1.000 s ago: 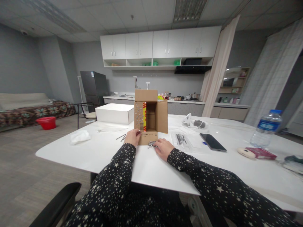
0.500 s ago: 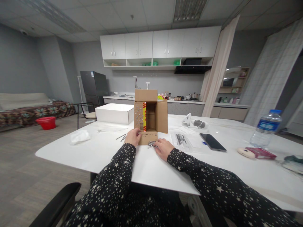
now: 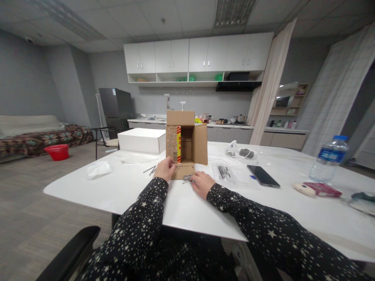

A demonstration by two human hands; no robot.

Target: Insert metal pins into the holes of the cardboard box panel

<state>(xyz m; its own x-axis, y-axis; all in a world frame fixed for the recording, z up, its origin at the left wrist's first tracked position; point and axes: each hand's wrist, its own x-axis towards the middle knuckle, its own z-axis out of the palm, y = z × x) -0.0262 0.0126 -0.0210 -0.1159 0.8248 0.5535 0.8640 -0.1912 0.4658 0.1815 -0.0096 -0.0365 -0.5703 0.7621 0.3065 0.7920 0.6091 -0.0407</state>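
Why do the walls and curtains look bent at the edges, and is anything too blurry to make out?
Head view: wide lens bows the curtain and ceiling edges; even overhead light, soft shadows; cardboard box is sharp, but the small metal pieces by the right hand are too tiny to identify.

A carton is standing on the table, its open side facing near. A box is sitting to its left, a tissue lying nearer and further left. Nails are lying just near the carton. A phone is lying to the right, a bottle standing far right.
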